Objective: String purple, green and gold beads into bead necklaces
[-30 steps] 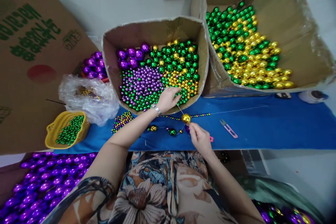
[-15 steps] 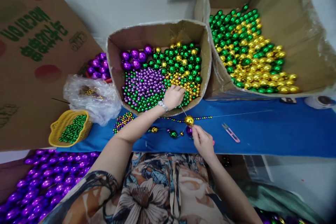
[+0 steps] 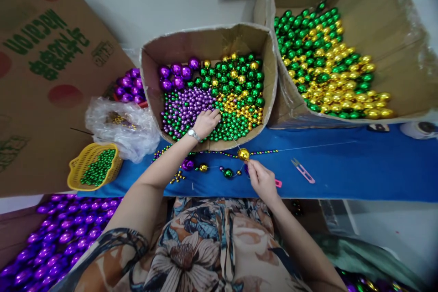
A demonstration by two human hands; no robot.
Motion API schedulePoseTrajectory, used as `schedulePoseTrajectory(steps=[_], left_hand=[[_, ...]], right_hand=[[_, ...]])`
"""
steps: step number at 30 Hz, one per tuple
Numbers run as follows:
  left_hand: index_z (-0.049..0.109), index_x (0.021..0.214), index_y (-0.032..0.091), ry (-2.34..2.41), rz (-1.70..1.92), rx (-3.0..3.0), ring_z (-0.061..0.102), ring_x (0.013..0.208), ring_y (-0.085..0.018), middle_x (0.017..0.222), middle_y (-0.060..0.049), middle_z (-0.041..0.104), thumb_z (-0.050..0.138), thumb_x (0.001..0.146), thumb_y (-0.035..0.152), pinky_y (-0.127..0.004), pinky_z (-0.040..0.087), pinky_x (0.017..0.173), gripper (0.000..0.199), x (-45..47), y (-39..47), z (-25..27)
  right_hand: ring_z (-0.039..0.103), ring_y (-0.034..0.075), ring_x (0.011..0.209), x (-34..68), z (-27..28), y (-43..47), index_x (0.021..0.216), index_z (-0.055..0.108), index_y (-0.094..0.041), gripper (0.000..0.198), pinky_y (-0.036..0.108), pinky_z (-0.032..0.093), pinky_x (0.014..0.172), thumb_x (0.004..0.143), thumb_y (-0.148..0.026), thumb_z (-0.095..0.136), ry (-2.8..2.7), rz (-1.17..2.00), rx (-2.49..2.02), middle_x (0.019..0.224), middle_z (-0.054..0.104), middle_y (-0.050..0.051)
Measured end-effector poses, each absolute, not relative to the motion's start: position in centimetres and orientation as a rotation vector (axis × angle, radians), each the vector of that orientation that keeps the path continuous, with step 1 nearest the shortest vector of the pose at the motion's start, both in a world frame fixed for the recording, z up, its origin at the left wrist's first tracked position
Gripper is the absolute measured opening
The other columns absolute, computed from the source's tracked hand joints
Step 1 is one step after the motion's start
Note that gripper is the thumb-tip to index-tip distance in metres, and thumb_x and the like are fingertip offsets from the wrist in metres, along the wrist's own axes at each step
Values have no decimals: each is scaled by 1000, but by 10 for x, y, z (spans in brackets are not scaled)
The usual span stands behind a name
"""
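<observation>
My left hand (image 3: 206, 123), a watch on its wrist, is inside the middle cardboard box (image 3: 208, 35). Its bent fingers touch the small beads between the purple beads (image 3: 191, 102) and the green beads (image 3: 232, 127); whatever lies under the fingertips is hidden. Over the table, my right hand (image 3: 263, 181) pinches the lower side of a large gold bead (image 3: 243, 153). A thin needle or wire sticks up from that bead. To the left runs a strand with a green bead (image 3: 227, 173), a gold bead (image 3: 203, 167) and a purple bead (image 3: 187, 164).
A taller box (image 3: 280, 116) of green and gold beads stands at right. Thread snips (image 3: 303, 171) lie on the blue cloth (image 3: 359, 164). A yellow basket (image 3: 73, 171) and a plastic bag (image 3: 137, 139) are at left. Below them are large purple beads (image 3: 68, 237).
My left hand has moved left, off the needle's upper end and the gold beads, toward the small purple and green ones. My right hand keeps its pinch, with the gold bead shifted slightly.
</observation>
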State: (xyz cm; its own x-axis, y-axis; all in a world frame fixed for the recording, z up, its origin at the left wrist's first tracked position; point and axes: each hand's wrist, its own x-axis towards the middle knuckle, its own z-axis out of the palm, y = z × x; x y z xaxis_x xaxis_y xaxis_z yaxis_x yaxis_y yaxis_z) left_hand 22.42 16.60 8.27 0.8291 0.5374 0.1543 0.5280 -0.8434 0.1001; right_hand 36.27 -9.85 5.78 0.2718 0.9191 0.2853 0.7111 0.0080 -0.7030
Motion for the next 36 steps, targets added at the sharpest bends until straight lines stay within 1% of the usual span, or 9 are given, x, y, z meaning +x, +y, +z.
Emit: schedulePoseTrajectory(steps=[5, 8, 11, 15, 23, 27, 30, 33, 36], left_hand=[[66, 98, 19, 876, 607, 2528, 61, 97, -22, 111, -11, 67, 48, 89, 16, -37, 46, 86, 21, 221, 163, 82], [66, 99, 18, 861, 798, 1867, 64, 81, -15, 95, -7, 69, 58, 86, 26, -32, 52, 77, 17, 218, 149, 90], [67, 100, 17, 711, 717, 1277, 65, 73, -11, 91, -5, 69, 67, 82, 34, -29, 55, 73, 25, 217, 127, 100], [70, 97, 14, 619, 618, 974, 69, 76, -13, 89, -6, 70, 78, 74, 34, -29, 57, 75, 32, 216, 102, 110], [75, 92, 16, 619, 642, 1005, 67, 72, -12, 82, -4, 72, 82, 69, 31, -27, 56, 73, 28, 216, 89, 115], [74, 93, 18, 636, 726, 1219, 65, 75, -10, 87, -3, 72, 81, 70, 30, -25, 55, 74, 27, 216, 87, 112], [72, 100, 20, 600, 763, 1438, 65, 84, -12, 94, -4, 72, 81, 70, 29, -25, 55, 78, 32, 218, 85, 113], [67, 112, 21, 542, 748, 1467, 66, 93, -14, 105, -6, 71, 73, 79, 36, -29, 56, 82, 36, 228, 93, 112], [66, 111, 18, 622, 824, 1599, 66, 91, -16, 108, -9, 70, 60, 89, 39, -32, 56, 80, 31, 253, 118, 105]], right_hand=[[71, 17, 86, 363, 55, -99, 103, 63, -19, 25, 26, 53, 77, 99, -27, 39, -1493, 298, -1754, 96, 74, 6], [71, 16, 84, 362, 56, -99, 102, 63, -19, 24, 25, 52, 75, 98, -26, 40, -1499, 264, -1761, 94, 74, 6], [71, 16, 83, 362, 59, -97, 101, 64, -19, 24, 25, 53, 74, 98, -26, 41, -1511, 242, -1764, 93, 74, 6], [71, 16, 81, 361, 62, -94, 101, 65, -18, 24, 24, 53, 73, 98, -26, 42, -1532, 199, -1757, 91, 74, 6], [71, 16, 81, 360, 61, -94, 103, 65, -19, 24, 25, 53, 73, 98, -25, 42, -1572, 140, -1756, 91, 74, 5], [71, 16, 79, 361, 55, -94, 102, 65, -18, 23, 25, 52, 73, 98, -23, 43, -1612, 41, -1804, 92, 74, 6], [70, 16, 76, 361, 52, -93, 101, 66, -17, 23, 25, 51, 72, 97, -22, 44, -1613, -37, -1827, 92, 74, 7], [69, 15, 77, 362, 52, -91, 103, 64, -17, 23, 24, 50, 72, 98, -22, 43, -1566, 11, -1790, 91, 73, 7], [68, 15, 77, 363, 54, -91, 102, 63, -17, 23, 24, 50, 72, 98, -22, 42, -1524, 66, -1778, 89, 72, 6]])
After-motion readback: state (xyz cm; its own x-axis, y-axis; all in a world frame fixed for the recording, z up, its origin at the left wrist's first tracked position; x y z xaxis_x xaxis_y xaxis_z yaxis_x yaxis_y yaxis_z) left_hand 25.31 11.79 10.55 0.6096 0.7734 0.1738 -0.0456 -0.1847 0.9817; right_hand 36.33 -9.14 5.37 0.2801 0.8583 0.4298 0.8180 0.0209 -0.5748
